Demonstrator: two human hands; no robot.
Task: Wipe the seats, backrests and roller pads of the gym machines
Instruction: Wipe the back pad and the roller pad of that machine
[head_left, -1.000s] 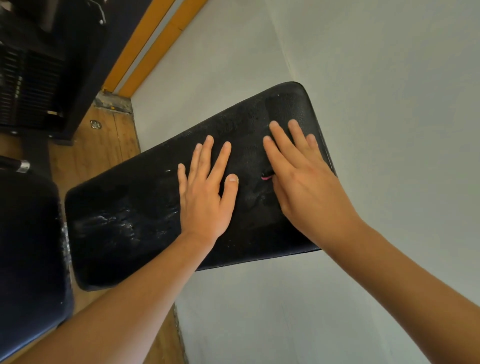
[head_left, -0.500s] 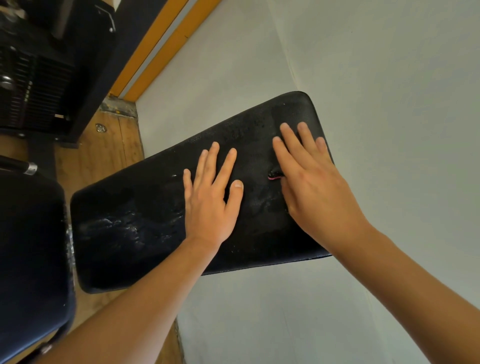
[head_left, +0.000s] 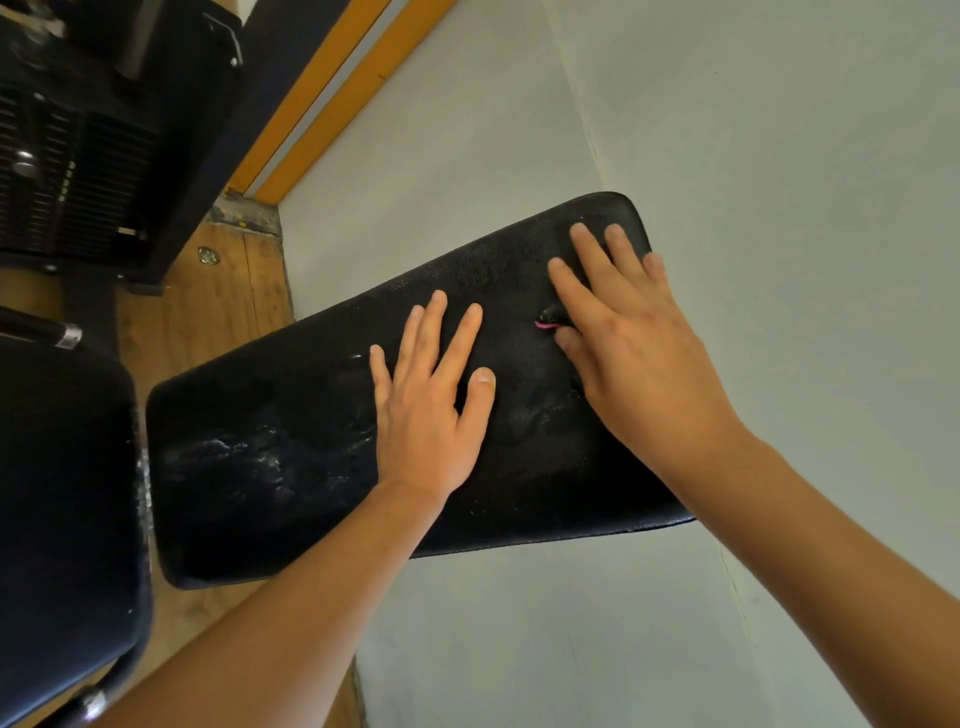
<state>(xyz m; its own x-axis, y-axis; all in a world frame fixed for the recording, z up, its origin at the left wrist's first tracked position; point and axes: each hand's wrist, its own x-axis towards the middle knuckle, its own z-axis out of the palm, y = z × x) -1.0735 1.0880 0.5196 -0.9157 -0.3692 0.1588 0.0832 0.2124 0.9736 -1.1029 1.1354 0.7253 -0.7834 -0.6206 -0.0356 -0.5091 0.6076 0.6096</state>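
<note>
pad: black backrest pad lay before the white wall, wet sheen near its left end | left hand: fingers straight, spread flat on the pad's middle | right hand: fingers straight, pressing near the upper right corner, small pink-edged item peeping from under it

text: none legible | labels, brands, numbers, signs: none readable on black pad or weight stack
</note>
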